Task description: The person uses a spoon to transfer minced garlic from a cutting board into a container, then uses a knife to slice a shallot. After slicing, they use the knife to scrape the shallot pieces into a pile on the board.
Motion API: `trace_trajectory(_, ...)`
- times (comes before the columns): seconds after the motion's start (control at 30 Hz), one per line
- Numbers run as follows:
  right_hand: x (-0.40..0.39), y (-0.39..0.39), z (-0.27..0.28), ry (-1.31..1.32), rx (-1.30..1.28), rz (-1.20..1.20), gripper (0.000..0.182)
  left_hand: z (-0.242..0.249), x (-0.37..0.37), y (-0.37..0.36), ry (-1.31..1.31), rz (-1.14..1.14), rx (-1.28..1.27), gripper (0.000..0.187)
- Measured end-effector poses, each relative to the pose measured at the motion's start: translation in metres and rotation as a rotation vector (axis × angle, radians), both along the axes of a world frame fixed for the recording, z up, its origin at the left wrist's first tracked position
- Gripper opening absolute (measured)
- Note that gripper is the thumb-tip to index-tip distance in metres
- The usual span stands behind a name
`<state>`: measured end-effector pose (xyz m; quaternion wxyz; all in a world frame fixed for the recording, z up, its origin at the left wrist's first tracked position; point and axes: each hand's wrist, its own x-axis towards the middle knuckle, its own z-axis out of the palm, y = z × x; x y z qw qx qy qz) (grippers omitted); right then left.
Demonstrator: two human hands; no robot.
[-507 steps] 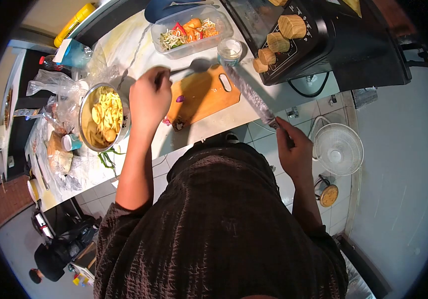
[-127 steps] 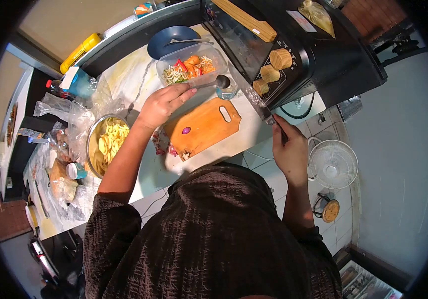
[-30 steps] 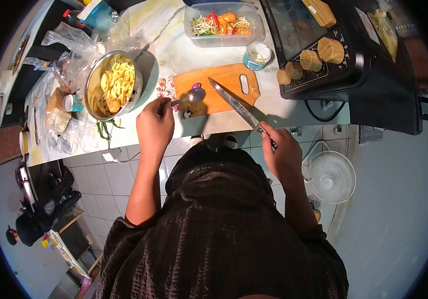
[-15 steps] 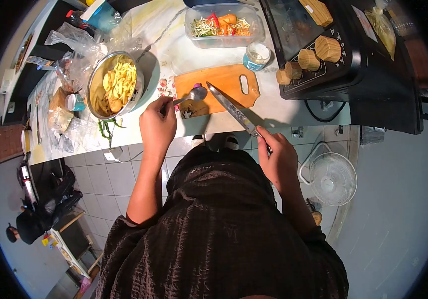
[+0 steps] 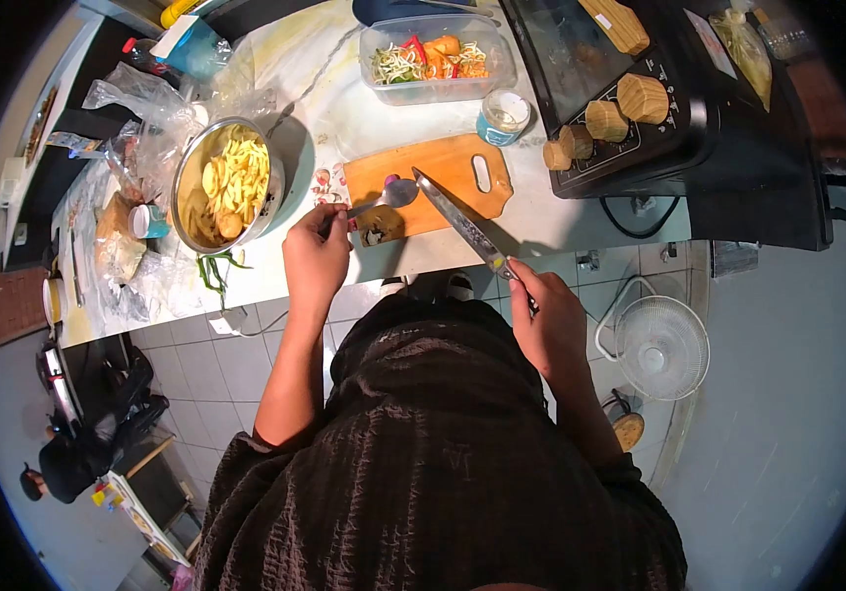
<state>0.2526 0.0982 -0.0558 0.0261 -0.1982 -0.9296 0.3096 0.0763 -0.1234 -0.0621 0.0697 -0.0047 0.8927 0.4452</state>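
Note:
My left hand (image 5: 318, 251) is closed on the handle of a metal spoon (image 5: 400, 192), whose bowl is over the wooden cutting board (image 5: 448, 163). In my right hand (image 5: 548, 320) is a kitchen knife (image 5: 462, 225), its blade slanting up and left across the board, the tip close to the spoon's bowl. A small purple piece, perhaps shallot, shows just behind the spoon. Dark scraps (image 5: 374, 234) lie on the board's near left corner. Reddish-white peelings (image 5: 325, 184) are scattered left of the board.
A metal pot (image 5: 187, 202) of cut yellow pieces stands left, with green chillies (image 5: 214, 274) below it. Behind the board are a plastic container (image 5: 438, 92) of vegetables and a small jar (image 5: 504, 116). A black oven (image 5: 679, 148) stands right. A person (image 5: 78, 458) is at far left.
The view has shifted slightly. The spoon's bowl has moved a little to the right, nearer the knife tip. Both hands keep their holds.

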Motion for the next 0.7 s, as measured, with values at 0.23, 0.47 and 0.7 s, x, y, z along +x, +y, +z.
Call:
trace_trajectory(0.23, 0.008, -0.003, 0.004, 0.008, -0.036, -0.049, 0.026, -0.014, -0.012, -0.006, -0.193, 0.014, 0.294, 0.021)
trace_trajectory(0.47, 0.014, -0.002, 0.003, 0.161, 0.062, -0.060, 0.027, -0.025, -0.030, -0.007, -0.297, -0.034, 0.409, 0.018)
trace_trajectory(0.7, 0.026, -0.003, 0.007, 0.166, 0.037, -0.182, 0.027, -0.024, -0.044, 0.002, -0.334, -0.084, 0.478, 0.020)
